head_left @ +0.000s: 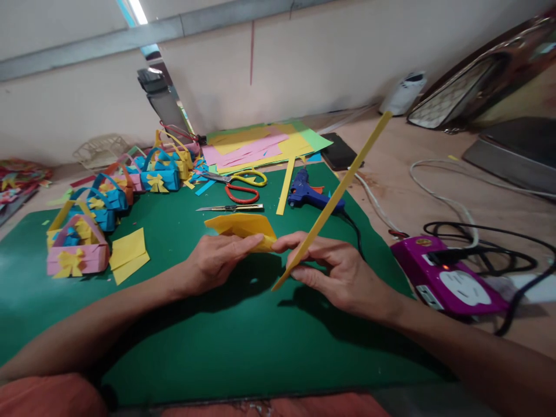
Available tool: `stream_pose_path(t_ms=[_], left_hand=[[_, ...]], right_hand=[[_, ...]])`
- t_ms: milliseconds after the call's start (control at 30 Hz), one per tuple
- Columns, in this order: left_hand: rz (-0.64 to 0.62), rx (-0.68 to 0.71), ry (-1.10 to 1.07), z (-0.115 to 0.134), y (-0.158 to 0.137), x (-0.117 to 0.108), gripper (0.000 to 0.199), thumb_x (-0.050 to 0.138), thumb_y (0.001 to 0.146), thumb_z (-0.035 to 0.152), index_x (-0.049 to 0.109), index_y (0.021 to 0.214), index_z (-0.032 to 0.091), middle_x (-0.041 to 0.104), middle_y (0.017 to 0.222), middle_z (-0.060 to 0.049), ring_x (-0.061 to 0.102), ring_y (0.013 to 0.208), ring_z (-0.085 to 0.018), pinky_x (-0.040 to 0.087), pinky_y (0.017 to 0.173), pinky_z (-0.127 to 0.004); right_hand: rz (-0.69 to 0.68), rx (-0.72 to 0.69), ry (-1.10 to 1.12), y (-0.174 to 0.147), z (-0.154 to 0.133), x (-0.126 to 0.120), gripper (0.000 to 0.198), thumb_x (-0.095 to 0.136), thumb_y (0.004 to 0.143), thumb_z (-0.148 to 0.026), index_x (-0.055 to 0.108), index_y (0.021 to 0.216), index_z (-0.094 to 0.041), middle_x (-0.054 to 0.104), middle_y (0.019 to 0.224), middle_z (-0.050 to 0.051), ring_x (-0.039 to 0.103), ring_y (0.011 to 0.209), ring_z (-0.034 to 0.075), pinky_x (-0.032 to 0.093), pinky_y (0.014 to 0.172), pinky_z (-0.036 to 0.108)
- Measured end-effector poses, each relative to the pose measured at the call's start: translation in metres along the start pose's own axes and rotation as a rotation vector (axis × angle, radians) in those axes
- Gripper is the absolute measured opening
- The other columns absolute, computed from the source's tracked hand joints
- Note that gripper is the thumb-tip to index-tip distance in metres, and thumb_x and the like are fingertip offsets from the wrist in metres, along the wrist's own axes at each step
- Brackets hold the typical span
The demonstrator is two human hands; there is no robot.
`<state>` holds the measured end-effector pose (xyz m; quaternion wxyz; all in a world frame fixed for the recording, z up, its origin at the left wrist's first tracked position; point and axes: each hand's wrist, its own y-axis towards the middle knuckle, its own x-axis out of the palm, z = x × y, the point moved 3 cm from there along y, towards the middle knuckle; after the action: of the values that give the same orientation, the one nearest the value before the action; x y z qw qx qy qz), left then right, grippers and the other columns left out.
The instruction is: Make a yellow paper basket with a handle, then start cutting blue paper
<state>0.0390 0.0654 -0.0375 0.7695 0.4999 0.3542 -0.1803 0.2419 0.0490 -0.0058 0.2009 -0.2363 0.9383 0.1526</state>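
Folded yellow paper [243, 223] is pinched in my left hand [217, 255], above the green mat [243, 359]. A long yellow paper strip [339, 194] slants up and to the right from between the thumb and fingers of my right hand [334, 266]. The right index fingertip reaches the right end of the folded paper. Just beyond the hands lie a utility knife [230, 208], scissors [238, 185] with red and yellow handles, another yellow strip [285, 186] and a blue glue gun [313, 194].
Small paper baskets [78, 255] with bows line the left side, beside yellow paper squares [129, 255]. Coloured sheets [260, 145] and a phone [339, 152] lie at the back. A purple power strip [447, 278] with cables sits right. Behind stands a dark bottle [163, 107].
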Motion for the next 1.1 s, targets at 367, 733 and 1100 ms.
stream_pose_path(t_ms=[367, 733, 1100], left_hand=[[-0.068, 0.04, 0.034, 0.0046, 0.0037, 0.002, 0.061, 0.043, 0.084, 0.005, 0.027, 0.14, 0.023, 0.07, 0.095, -0.006, 0.066, 0.074, -0.011, 0.051, 0.062, -0.02], [0.003, -0.102, 0.119, 0.0064, 0.0078, 0.0009, 0.013, 0.046, 0.09, 0.02, 0.053, 0.099, 0.015, 0.07, 0.084, -0.004, 0.067, 0.07, -0.01, 0.051, 0.059, -0.017], [-0.089, -0.112, 0.142, 0.0073, 0.0083, 0.0029, 0.014, 0.043, 0.09, 0.022, 0.055, 0.096, 0.015, 0.069, 0.076, -0.003, 0.063, 0.059, -0.009, 0.044, 0.053, -0.017]], right_hand=[[0.008, -0.191, -0.062, 0.0002, -0.0039, 0.0029, 0.008, 0.057, 0.079, -0.015, 0.062, 0.077, -0.02, 0.067, 0.1, 0.003, 0.063, 0.09, 0.014, 0.05, 0.078, 0.025], [-0.057, -0.233, -0.099, -0.0002, -0.0039, 0.0033, 0.01, 0.057, 0.08, -0.013, 0.064, 0.079, -0.019, 0.069, 0.102, 0.005, 0.064, 0.091, 0.014, 0.05, 0.078, 0.024], [-0.062, -0.132, -0.043, -0.0006, -0.0036, 0.004, 0.011, 0.059, 0.077, -0.013, 0.067, 0.079, -0.02, 0.07, 0.099, 0.003, 0.065, 0.091, 0.016, 0.051, 0.075, 0.025]])
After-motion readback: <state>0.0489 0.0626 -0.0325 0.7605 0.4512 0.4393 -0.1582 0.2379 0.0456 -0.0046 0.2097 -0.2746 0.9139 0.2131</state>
